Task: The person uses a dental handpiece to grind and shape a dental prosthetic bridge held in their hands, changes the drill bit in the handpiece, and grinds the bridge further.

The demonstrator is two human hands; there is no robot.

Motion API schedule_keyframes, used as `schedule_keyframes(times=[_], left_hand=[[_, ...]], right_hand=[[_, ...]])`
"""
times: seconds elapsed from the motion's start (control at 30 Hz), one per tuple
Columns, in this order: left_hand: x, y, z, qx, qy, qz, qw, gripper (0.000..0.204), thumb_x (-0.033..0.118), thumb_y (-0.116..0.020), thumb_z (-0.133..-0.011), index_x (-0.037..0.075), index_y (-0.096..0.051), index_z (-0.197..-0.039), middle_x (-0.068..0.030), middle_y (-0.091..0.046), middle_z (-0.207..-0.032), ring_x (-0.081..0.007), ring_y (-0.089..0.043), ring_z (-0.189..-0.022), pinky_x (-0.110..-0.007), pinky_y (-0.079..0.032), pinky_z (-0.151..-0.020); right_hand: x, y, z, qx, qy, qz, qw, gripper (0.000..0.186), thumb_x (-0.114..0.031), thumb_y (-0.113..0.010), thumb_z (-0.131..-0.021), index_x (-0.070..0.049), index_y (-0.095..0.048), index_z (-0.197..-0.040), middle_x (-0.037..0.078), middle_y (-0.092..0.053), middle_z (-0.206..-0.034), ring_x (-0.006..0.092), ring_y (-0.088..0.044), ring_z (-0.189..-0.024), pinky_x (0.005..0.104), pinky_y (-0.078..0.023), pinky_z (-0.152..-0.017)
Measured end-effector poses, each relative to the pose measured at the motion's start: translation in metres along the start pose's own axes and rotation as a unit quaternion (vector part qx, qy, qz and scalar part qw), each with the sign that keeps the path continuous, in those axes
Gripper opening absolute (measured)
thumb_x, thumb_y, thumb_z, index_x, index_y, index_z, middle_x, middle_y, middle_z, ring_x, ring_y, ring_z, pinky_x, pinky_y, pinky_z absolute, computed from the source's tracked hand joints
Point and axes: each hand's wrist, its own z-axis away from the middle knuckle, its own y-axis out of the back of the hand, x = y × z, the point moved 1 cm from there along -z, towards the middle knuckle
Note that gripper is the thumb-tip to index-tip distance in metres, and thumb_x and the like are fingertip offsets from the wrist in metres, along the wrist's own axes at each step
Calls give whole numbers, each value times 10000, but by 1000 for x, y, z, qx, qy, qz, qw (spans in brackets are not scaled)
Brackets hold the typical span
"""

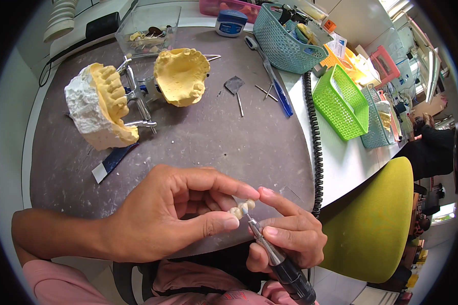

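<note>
Between the thumb and index finger of my left hand (168,208) is a small tooth-coloured dental bridge (236,212). My right hand (292,231) is closed around a dental handpiece (269,249) with a black lower body and a metal nose. Its small bit meets or nearly meets the bridge; whether they touch I cannot tell. The right index fingertip rests against the left index fingertip. Farther off at the left stands a white-and-yellow plaster jaw model (102,104) on a metal articulator (137,96). Beside it lies a second yellow plaster model (180,76).
On the grey mat (188,147) lie a toothbrush (269,71), a dark square sanding piece on a shank (234,85) and a blue-and-white strip (114,161). A clear box (150,33), blue jar (231,23), blue basket (285,46) and green basket (341,101) stand behind. A coiled black cord (313,137) runs along the right edge.
</note>
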Motion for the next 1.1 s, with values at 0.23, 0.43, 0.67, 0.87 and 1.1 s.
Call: schedule_keyframes(times=[0.23, 0.43, 0.67, 0.87, 1.1], left_hand=[[1, 0, 0, 0, 1, -1, 1000, 366, 16, -695, -861, 2, -630, -1220, -32, -591, -1008, -64, -546, -890, -219, -455, -820], [2, -1, 0, 4, 1, 1, 1000, 356, 25, -688, -869, 8, -633, -1221, -34, -590, -989, -66, -546, -890, -218, -449, -812], [2, -1, 0, 2, -7, -9, 1000, 352, 27, -690, -867, 13, -639, -1215, -37, -588, -981, -66, -545, -879, -219, -445, -797], [1, -1, -1, 5, -9, -8, 1000, 351, 30, -691, -868, 14, -640, -1214, -36, -584, -972, -65, -544, -874, -217, -443, -793], [0, -2, -1, 9, -12, 0, 1000, 351, 23, -687, -868, 15, -640, -1217, -31, -577, -964, -60, -538, -867, -209, -435, -782]], right_hand=[[-4, 0, -1, 6, -3, 5, 1000, 272, -118, -802, -782, -65, -605, -963, 102, -702, -786, 376, -680, -1008, 471, -566, -863], [5, -1, 2, 2, 65, 43, 997, 320, -207, -764, -836, -12, -558, -985, 96, -641, -709, 293, -714, -791, 469, -570, -871], [6, 1, 1, -6, 70, 38, 997, 313, -201, -759, -839, -14, -564, -997, 91, -647, -706, 261, -718, -758, 484, -563, -876], [6, 1, -1, -21, 80, 47, 995, 317, -206, -761, -838, -17, -567, -1004, 95, -648, -705, 243, -719, -748, 488, -565, -870], [7, 0, 2, 7, 74, 34, 997, 321, -209, -760, -841, -13, -562, -1001, 91, -644, -698, 233, -714, -725, 482, -568, -869]])
